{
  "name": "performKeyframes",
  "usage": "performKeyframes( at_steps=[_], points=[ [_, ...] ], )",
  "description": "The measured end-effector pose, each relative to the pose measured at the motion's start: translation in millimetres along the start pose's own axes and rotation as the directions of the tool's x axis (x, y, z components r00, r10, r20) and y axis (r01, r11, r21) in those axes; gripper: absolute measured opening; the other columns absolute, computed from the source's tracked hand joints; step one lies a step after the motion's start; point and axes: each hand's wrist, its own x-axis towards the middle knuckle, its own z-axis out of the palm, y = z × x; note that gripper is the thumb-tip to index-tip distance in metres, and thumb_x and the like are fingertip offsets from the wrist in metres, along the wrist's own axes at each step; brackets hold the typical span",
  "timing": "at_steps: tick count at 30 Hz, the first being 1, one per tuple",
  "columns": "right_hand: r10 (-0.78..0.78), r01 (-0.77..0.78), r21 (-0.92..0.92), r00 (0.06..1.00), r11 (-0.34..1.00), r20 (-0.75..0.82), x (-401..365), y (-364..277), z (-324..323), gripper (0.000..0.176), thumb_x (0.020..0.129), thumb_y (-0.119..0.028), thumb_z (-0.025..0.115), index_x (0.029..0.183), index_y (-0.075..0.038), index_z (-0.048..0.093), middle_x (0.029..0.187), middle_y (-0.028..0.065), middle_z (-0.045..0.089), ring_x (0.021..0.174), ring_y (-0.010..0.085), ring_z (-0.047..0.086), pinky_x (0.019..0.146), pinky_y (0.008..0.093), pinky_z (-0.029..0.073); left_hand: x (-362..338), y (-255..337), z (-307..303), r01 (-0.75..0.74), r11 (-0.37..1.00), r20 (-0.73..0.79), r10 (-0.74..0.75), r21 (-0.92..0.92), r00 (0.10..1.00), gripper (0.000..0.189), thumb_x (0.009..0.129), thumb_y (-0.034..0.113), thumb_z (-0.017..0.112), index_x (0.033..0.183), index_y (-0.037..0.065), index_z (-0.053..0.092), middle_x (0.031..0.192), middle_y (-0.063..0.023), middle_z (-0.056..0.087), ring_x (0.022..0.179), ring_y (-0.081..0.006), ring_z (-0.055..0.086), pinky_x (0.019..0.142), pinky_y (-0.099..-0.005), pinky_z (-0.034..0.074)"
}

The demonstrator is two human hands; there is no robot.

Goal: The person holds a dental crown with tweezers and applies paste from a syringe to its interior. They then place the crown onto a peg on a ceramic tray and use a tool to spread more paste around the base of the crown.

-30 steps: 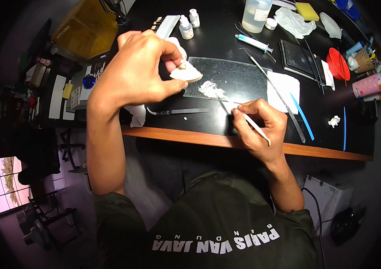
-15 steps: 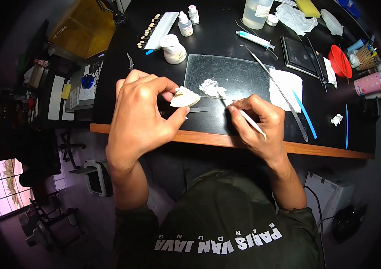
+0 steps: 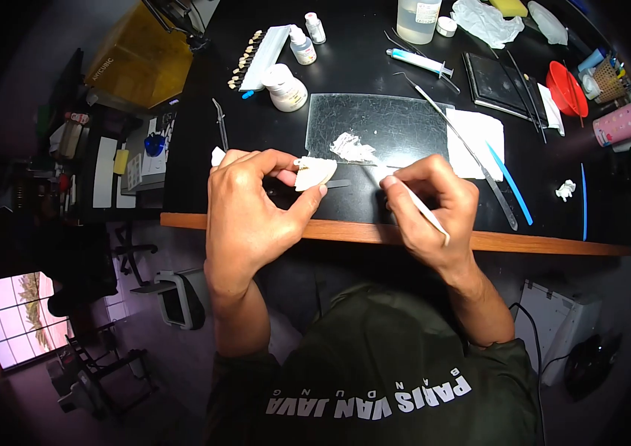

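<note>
My left hand (image 3: 248, 208) pinches a small off-white dental plaster model (image 3: 314, 174) between thumb and fingers, above the desk's front part. In a pen grip, my right hand (image 3: 440, 212) holds a slim white-handled tool (image 3: 428, 213) like a fine brush; its tip is too blurred to name for sure. That tip points left, by the front edge of a scratched glass slab (image 3: 389, 115). White paste (image 3: 352, 147) is spread on the slab's front left part. A flat metal strip (image 3: 338, 183) lies beside the model, partly hidden by my left hand.
Behind the slab stand a white jar (image 3: 285, 89), small bottles (image 3: 303, 47) and a tooth shade guide (image 3: 265, 56). A syringe (image 3: 419, 62) lies farther back. Right of the slab are a napkin (image 3: 471, 137), a metal spatula (image 3: 471, 152) and a blue stick (image 3: 510, 183).
The tool's tip has drawn back from the paste toward the slab's front edge. My left hand sits farther right, with the model turned a little. The whole view has shifted slightly.
</note>
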Motion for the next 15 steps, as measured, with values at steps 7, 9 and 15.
performKeyframes(
  at_steps=[7, 9, 15],
  points=[
    [-0.275, 0.311, 0.212, 0.944, 0.927, -0.183, -16, 7, 29, 0.013, 0.087, 0.004, 0.08, 0.091, 0.001, 0.068, 0.078, 0.0098, 0.074, 0.055, 0.0087, 0.061, 0.048, 0.0244, 0.045, -7, 3, 13, 0.065, 0.991, -0.059, -0.072, -0.119, 0.996, 0.028, 0.071, 0.018, 0.096, 0.091, 0.005, 0.081, 0.08, -0.0034, 0.077, 0.086, -0.0251, 0.07, 0.081, -0.0406, 0.052],
    [-0.337, 0.368, 0.191, 0.924, 0.91, -0.178, -15, 7, 33, 0.014, 0.084, 0.005, 0.079, 0.091, 0.001, 0.068, 0.077, 0.0106, 0.075, 0.052, 0.0096, 0.062, 0.045, 0.0246, 0.044, -9, 6, 10, 0.029, 0.998, -0.027, -0.031, -0.062, 0.999, 0.032, 0.071, 0.008, 0.096, 0.099, 0.001, 0.082, 0.088, -0.008, 0.079, 0.085, -0.0171, 0.071, 0.082, -0.0328, 0.054],
    [-0.342, 0.356, 0.197, 0.934, 0.913, -0.106, -18, 11, 28, 0.014, 0.084, 0.006, 0.078, 0.092, 0.002, 0.068, 0.077, 0.0135, 0.075, 0.054, 0.0117, 0.066, 0.046, 0.0248, 0.047, -12, 9, 12, 0.026, 0.995, -0.033, -0.029, -0.1, 0.999, 0.032, 0.07, 0.007, 0.095, 0.099, 0.001, 0.082, 0.088, -0.0071, 0.077, 0.086, -0.0177, 0.07, 0.081, -0.0326, 0.054]
  ],
)
